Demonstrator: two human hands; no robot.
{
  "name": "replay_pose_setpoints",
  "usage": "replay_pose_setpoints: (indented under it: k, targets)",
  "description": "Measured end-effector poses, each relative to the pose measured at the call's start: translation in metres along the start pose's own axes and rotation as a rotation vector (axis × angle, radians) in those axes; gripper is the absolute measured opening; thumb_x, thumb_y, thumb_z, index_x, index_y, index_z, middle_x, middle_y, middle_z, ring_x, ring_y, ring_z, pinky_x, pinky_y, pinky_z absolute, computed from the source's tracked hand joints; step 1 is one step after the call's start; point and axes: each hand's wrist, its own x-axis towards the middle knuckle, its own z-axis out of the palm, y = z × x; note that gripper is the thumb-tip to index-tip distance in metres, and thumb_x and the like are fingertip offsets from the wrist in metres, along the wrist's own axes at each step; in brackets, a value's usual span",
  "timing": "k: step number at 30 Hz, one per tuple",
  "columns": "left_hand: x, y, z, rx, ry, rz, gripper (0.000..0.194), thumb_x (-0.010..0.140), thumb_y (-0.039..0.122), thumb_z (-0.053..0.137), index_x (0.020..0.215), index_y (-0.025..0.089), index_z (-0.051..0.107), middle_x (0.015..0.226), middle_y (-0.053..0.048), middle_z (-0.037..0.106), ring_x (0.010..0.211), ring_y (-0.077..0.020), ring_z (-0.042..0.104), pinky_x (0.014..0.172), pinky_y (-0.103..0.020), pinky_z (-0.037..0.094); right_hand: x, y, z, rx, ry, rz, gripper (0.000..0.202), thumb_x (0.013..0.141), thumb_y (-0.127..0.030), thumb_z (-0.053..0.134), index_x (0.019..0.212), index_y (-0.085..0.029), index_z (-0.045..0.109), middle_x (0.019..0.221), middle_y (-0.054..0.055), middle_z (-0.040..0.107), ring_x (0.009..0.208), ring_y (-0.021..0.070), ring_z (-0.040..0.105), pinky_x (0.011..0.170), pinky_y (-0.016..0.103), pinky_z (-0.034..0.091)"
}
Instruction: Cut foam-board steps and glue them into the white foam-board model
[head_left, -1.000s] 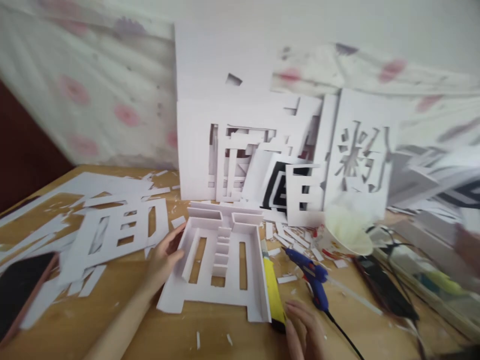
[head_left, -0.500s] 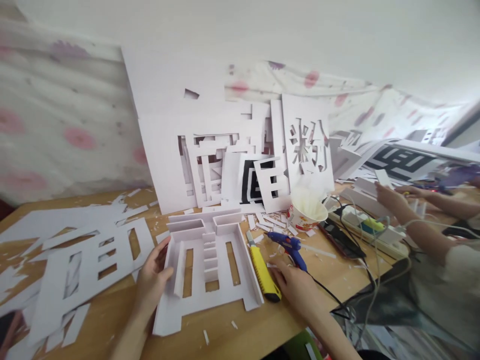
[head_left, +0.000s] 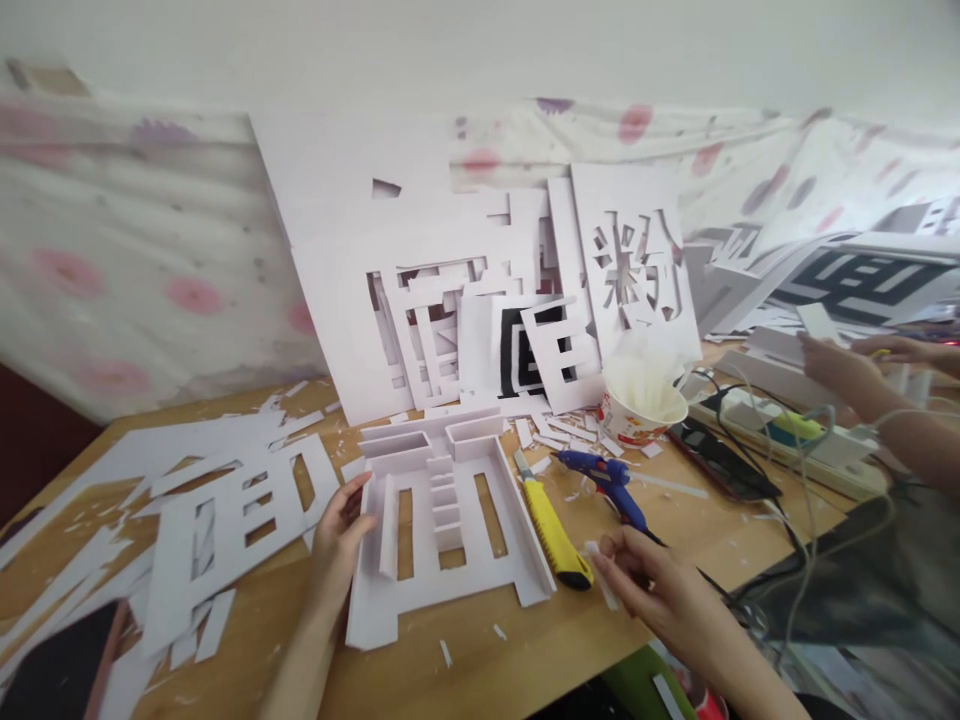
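Observation:
A white foam-board character point(head_left: 420, 595) with upright walls and cut-out slots lies on the table in front of me. My left hand point(head_left: 341, 535) grips its left wall, thumb towards the inside. To the right of the piece, my right hand point(head_left: 652, 580) pinches a small white foam-board strip point(head_left: 604, 578) between thumb and fingers. Between that hand and the character lies a yellow utility knife point(head_left: 553, 530), its blade end pointing away from me. A blue hot glue gun point(head_left: 604, 475) rests just beyond my right hand, its cord running to the right.
Cut foam-board sheets point(head_left: 244, 515) cover the left side, near a phone point(head_left: 64, 665). Perforated panels point(head_left: 322, 330) lean on the wall behind. A paper tub point(head_left: 641, 420) of glue sticks, another phone point(head_left: 724, 460) and a power strip point(head_left: 832, 465) stand right, beside another person's hands point(head_left: 844, 375).
My right hand has come up from the table and turned, now showing a white strip in its fingers. My left hand stays on the character. The whole view has shifted slightly.

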Motion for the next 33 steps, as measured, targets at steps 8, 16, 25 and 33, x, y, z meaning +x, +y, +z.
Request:
replay_pose_setpoints:
  k: [8,16,25,33]
  targets:
    - [-0.004,0.006,0.003,0.049,0.073,0.025,0.035,0.079,0.056,0.063,0.086,0.022,0.068,0.136,-0.009,0.061,0.135,-0.0308,0.049,0.112,-0.043,0.04,0.009,-0.047,-0.005,0.464,-0.061,-0.062,0.028,0.093,-0.048,0.058,0.089,-0.021,0.058,0.07,-0.001,0.061,0.059,0.0115,0.057,0.052,0.022,0.05]
    - [-0.002,0.001,0.003,0.016,0.092,0.018,0.03,0.074,0.051,0.068,0.078,0.022,0.061,0.137,-0.01,0.058,0.134,-0.0303,0.049,0.113,-0.043,0.039,0.06,-0.094,-0.004,0.369,-0.106,-0.502,0.024,0.093,-0.025,0.059,0.117,-0.023,0.066,0.085,-0.001,0.069,0.077,0.0111,0.065,0.075,0.024,0.053]
    - [0.01,-0.008,0.006,-0.098,0.145,0.023,0.044,0.055,0.051,0.077,0.084,0.019,0.068,0.11,-0.01,0.067,0.117,-0.033,0.058,0.104,-0.043,0.043,0.132,-0.139,0.051,-0.214,-0.198,-0.63,0.017,0.09,-0.015,0.061,0.099,-0.018,0.076,0.093,0.005,0.077,0.088,0.0187,0.067,0.077,0.027,0.046]
    - [0.014,-0.011,0.005,-0.095,0.092,0.042,0.045,0.057,0.045,0.074,0.094,0.019,0.071,0.113,-0.011,0.067,0.117,-0.0329,0.057,0.108,-0.047,0.037,0.172,-0.138,0.095,-0.309,-0.239,-0.624,0.02,0.08,-0.008,0.063,0.086,-0.019,0.078,0.086,0.004,0.078,0.091,0.0228,0.064,0.077,0.031,0.04]
